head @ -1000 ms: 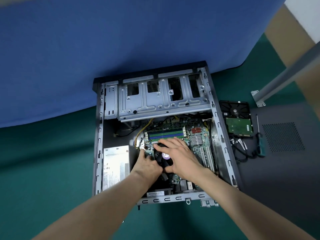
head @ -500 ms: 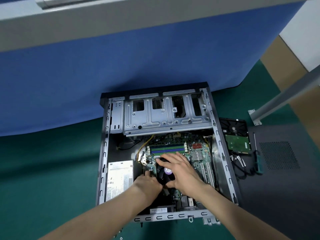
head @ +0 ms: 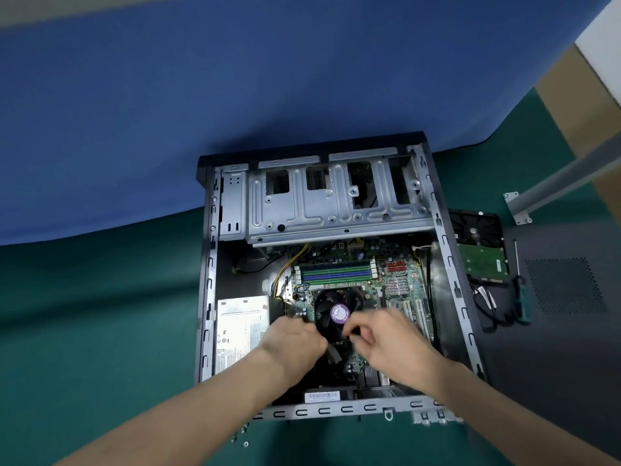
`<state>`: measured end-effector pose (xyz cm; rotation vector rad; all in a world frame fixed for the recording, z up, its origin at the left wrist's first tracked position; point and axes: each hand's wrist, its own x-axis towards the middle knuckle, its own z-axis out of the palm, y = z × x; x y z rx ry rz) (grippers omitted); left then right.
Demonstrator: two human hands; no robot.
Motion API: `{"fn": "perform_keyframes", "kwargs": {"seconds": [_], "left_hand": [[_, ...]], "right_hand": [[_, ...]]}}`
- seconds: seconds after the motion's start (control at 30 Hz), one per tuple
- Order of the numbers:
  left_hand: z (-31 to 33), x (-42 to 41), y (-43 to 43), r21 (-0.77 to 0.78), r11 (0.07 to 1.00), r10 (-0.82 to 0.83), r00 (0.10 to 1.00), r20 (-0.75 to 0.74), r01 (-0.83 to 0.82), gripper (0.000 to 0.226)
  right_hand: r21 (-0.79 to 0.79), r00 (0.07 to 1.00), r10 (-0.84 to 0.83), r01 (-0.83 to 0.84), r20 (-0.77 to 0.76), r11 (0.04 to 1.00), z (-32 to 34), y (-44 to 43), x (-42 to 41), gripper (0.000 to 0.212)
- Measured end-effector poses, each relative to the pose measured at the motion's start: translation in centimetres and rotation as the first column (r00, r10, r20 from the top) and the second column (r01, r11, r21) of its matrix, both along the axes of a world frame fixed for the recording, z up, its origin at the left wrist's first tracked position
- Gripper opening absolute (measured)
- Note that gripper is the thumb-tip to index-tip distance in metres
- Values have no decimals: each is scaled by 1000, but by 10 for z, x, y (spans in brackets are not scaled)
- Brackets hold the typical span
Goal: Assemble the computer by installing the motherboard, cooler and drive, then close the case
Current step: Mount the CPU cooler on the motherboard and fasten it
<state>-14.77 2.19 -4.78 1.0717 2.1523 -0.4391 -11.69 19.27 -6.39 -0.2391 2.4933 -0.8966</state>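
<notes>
The open computer case [head: 210, 274] lies flat on the green mat. Inside it sits the green motherboard [head: 400, 274], and on that a black cooler fan [head: 336, 306] with a purple sticker. My left hand [head: 295, 338] grips the cooler's near left corner, fingers curled under. My right hand [head: 386, 334] has curled fingers at the cooler's near right edge and seems to pinch it there; what lies between the fingertips is blurred. The hard drive [head: 479, 240] lies outside the case on the right, circuit side up. The dark side panel [head: 568, 290] lies further right.
A silver drive cage [head: 336, 200] spans the far part of the case. The power supply [head: 240, 327] sits at its left. A green-handled screwdriver [head: 522, 297] and black cables [head: 490, 304] lie beside the drive. Small screws [head: 243, 435] lie near the case's front edge. A blue cloth hangs behind.
My right hand has drawn back off the top of the fan to its near right edge and curled its fingers, uncovering the purple sticker. The view has shifted a little.
</notes>
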Motion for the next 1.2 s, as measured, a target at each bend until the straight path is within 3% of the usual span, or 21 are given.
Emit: {"fn": "perform_keyframes", "kwargs": {"seconds": [0.1, 0.2, 0.37, 0.47, 0.63, 0.77, 0.87, 0.93, 1.1, 1.2], "left_hand": [[-2, 0, 0, -9, 999, -32, 999, 2, 32, 29], [1, -9, 0, 22, 999, 38, 998, 55, -39, 30], [8, -24, -7, 48, 981, 174, 961, 216, -189, 34], [9, -28, -9, 63, 977, 180, 942, 284, -206, 37], [13, -36, -11, 94, 952, 243, 907, 344, -291, 25], [10, -38, -14, 159, 893, 339, 863, 374, -420, 22], [6, -32, -14, 249, 846, 364, 852, 376, -471, 23], [1, -27, -15, 346, 820, 358, 880, 311, -456, 20], [-3, -23, -18, 369, 841, 305, 910, 280, -395, 18], [-2, -21, -21, 347, 893, 234, 954, 187, -287, 15]], "right_hand": [[31, 947, 139, -154, 288, 988, -3, 0, -1, 28], [0, 911, 160, -173, 380, 985, -10, -6, 0, 27], [9, 949, 140, -148, 283, 989, -16, -15, 1, 37], [30, 965, 168, -177, 201, 984, -13, -21, 0, 27], [77, 977, 184, -193, 111, 978, -15, -33, -7, 27], [-35, 986, 82, -78, 145, 996, -17, -31, -5, 20], [-274, 941, -75, 172, 330, 946, -16, -20, -6, 10], [-355, 905, -80, 244, 419, 902, -16, -13, -9, 8], [-386, 877, -39, 250, 480, 888, -23, -6, -10, 9], [-378, 882, -118, 312, 456, 872, -26, -5, -10, 8]]}}
